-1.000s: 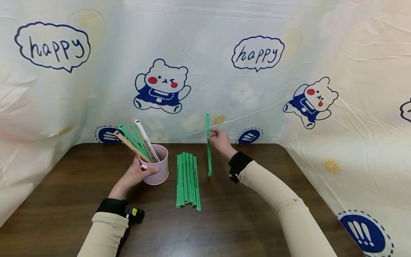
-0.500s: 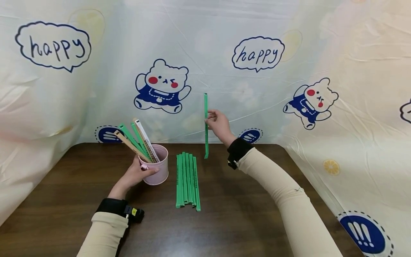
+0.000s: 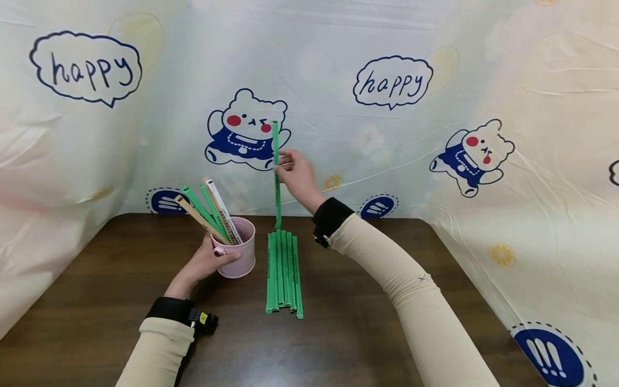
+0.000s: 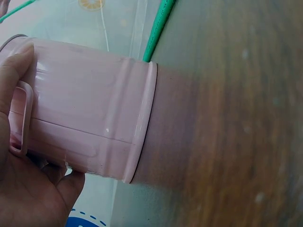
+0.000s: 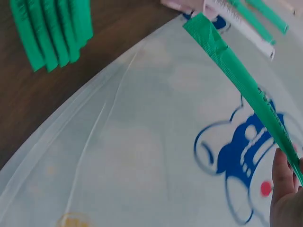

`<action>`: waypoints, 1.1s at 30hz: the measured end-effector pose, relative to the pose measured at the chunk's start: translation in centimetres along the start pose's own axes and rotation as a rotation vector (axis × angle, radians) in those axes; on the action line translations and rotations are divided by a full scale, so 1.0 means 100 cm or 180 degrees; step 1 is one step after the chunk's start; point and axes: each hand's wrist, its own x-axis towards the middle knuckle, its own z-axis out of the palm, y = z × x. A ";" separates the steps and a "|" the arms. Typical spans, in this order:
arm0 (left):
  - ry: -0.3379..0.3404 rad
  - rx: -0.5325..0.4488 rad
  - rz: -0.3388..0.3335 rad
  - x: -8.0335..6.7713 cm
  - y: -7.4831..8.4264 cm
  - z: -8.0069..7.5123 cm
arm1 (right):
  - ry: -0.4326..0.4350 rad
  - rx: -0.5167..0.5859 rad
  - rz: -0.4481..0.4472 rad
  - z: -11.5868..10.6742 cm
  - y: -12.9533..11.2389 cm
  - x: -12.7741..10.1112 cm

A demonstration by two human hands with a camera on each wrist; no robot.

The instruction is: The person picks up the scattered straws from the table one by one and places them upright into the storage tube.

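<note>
My right hand (image 3: 296, 173) pinches a long green strip (image 3: 276, 174) and holds it upright in the air, above the far end of a row of several green strips (image 3: 282, 271) lying on the brown table (image 3: 338, 333). The same held strip (image 5: 241, 80) crosses the right wrist view, with my fingers (image 5: 284, 187) on it at the lower right. My left hand (image 3: 203, 263) grips a pink cup (image 3: 238, 248) by its side and handle. The cup (image 4: 90, 123) fills the left wrist view. Several green, tan and white strips (image 3: 208, 209) stick out of it, leaning left.
A plastic sheet printed with bears (image 3: 246, 131) and "happy" bubbles (image 3: 393, 80) hangs behind the table and drapes down its right side (image 3: 532, 242). The table's back edge (image 3: 411, 217) runs just behind the cup and the strips.
My right hand has lifted the green strip off the table and carried it up and to the left, from right of the row to above its far end. The left hand has stayed on the cup.
</note>
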 end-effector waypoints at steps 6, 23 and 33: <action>0.0003 -0.0023 -0.0013 0.001 -0.001 0.001 | -0.0020 0.0100 -0.0224 0.029 -0.007 -0.006; -0.0014 -0.0022 -0.0067 0.002 0.002 -0.001 | -0.0425 -0.0365 -0.0514 0.087 0.020 -0.040; -0.0039 0.0003 -0.0078 0.000 0.002 -0.001 | -0.0807 -0.0526 -0.0291 0.099 0.043 -0.054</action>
